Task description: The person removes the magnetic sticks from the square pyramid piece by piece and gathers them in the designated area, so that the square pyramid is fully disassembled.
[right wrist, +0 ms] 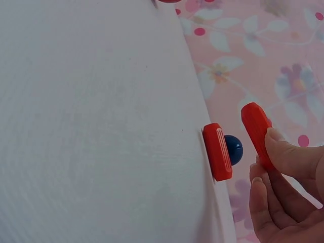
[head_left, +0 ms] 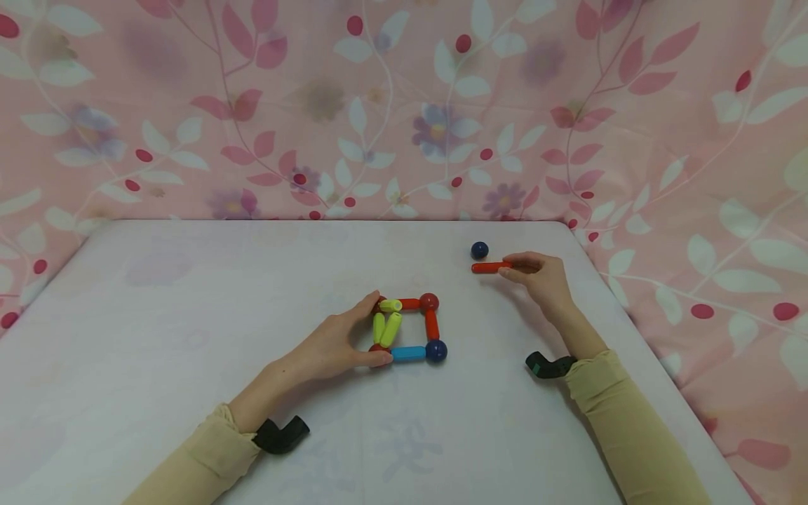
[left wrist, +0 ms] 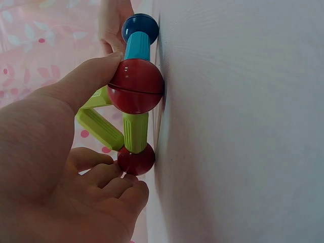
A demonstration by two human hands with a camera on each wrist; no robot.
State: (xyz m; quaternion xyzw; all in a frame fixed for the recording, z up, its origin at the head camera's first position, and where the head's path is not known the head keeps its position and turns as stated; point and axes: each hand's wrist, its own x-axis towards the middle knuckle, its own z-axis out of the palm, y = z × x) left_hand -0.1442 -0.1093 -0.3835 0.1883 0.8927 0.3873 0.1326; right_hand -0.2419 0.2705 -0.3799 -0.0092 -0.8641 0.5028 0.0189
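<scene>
A four-sided frame of magnetic building rods and balls (head_left: 409, 353) lies on the table. Its near side is a light blue rod, its far and right sides are red, and yellow-green rods slant upward at the left. My left hand (head_left: 331, 345) holds that left side, thumb on the near red ball (left wrist: 135, 86), fingertips at the far red ball (left wrist: 135, 160). A dark blue ball (head_left: 436, 351) forms the near right corner. Over to the right, my right hand (head_left: 539, 277) pinches a red rod (right wrist: 257, 131) above the table, between thumb and fingers.
Another red rod (right wrist: 217, 153) lies on the table below the right hand. Just beyond it sits a loose dark blue ball (head_left: 480, 250). Pink floral cloth (head_left: 404, 140) hangs behind the white table (head_left: 158, 351) and along its right side.
</scene>
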